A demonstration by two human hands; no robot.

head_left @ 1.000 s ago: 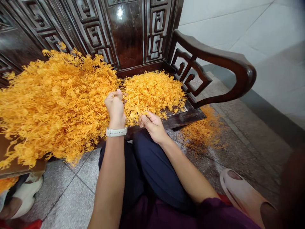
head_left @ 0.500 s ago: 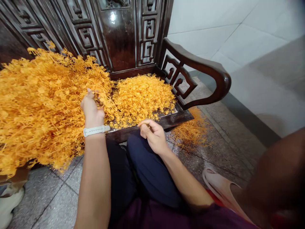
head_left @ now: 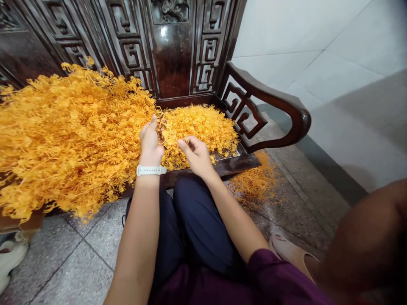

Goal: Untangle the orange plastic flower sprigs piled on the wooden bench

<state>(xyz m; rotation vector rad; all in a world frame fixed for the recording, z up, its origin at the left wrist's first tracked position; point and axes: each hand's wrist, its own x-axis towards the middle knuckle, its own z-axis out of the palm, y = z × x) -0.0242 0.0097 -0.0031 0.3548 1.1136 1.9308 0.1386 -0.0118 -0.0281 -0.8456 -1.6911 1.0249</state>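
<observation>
A large heap of orange plastic sprigs (head_left: 70, 135) covers the left of a dark carved wooden bench (head_left: 237, 163). A smaller, flatter pile of orange pieces (head_left: 203, 127) lies at the seat's right end. My left hand (head_left: 149, 140), with a white watch on the wrist, pinches an orange sprig (head_left: 161, 123) at the edge between the two piles. My right hand (head_left: 195, 154) is just to its right over the smaller pile, its fingers curled and reaching toward that same sprig; whether it touches the sprig is unclear.
The bench's curved armrest (head_left: 280, 106) rises on the right. More orange pieces (head_left: 254, 184) are scattered on the stone floor below it. My dark trousers (head_left: 197, 224) fill the foreground, a beige slipper (head_left: 289, 252) lies at right, and a white shoe (head_left: 9, 258) at the far left.
My left hand went into the large heap and came back toward the middle with a sprig. My right hand rose from the seat's front edge to meet it over the small pile.
</observation>
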